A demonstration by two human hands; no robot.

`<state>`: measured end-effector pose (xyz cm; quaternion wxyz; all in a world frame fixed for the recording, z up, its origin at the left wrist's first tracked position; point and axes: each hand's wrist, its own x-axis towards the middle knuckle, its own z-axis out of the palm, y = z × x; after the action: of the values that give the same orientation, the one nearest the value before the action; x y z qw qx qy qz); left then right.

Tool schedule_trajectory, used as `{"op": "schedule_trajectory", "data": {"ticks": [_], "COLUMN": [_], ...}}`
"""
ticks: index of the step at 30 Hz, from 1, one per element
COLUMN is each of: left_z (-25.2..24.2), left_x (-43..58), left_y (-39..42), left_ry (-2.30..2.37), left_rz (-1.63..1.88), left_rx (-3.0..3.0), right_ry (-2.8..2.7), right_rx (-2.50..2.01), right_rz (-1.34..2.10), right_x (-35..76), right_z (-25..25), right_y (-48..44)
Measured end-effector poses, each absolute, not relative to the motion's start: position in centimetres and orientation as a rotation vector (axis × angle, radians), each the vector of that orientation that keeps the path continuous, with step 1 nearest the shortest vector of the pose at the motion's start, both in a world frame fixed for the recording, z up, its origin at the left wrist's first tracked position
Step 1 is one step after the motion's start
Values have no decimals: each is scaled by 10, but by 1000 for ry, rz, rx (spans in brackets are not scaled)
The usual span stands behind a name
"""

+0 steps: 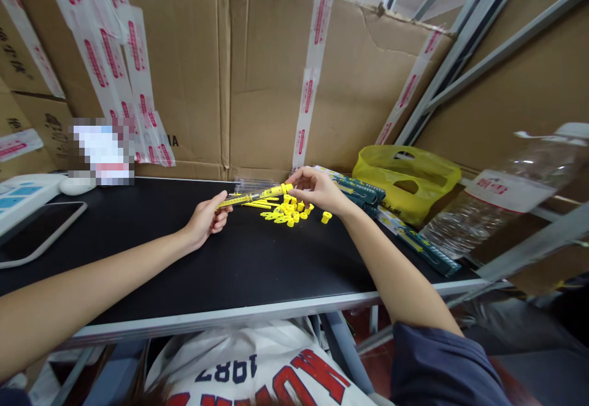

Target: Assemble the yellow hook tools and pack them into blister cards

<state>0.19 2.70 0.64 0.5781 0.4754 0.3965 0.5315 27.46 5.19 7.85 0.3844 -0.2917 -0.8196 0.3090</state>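
Note:
A slim yellow pen-like stick [242, 199] with a dark, partly clear middle stretches between my two hands over the black table. Closed around its lower left end is my left hand [206, 221], thumb along the top. My right hand [318, 192] pinches the yellow end piece [284, 189] at the other end with thumb and fingertips. Below that hand lies a pile of small yellow plastic parts [289, 211], some cap-shaped. One yellow cap-shaped piece [326, 217] sits apart to the right. Thin yellow rods [262, 203] and clear plastic pieces [257, 184] lie just behind the stick.
Dark green boxes [368, 191] and a yellow plastic bag [414, 179] stand at the back right, beside a large clear bottle [488, 197]. A phone [41, 231] lies on the left. Taped cardboard [262, 87] walls the back; the metal table edge [230, 319] runs in front.

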Motion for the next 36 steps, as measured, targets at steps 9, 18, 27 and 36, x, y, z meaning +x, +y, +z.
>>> {"op": "schedule_trajectory", "data": {"ticks": [9,18,27,36], "left_z": [7,8,7,8], "left_x": [2,3,3,5], "left_y": [26,26,25,24], "left_ry": [933,923,940,946], "left_rz": [1242,1238,1248,1233], "left_rx": [1133,1140,1141,1155], "right_ry": [-2078,-2089,-2121,-2110], "right_rx": [-775,-838,-877,-768], "right_rz": [804,813,818,785], "right_x": [275,275,275,276], "right_z": [77,75,77,79], "right_y": [53,56,52,51]}}
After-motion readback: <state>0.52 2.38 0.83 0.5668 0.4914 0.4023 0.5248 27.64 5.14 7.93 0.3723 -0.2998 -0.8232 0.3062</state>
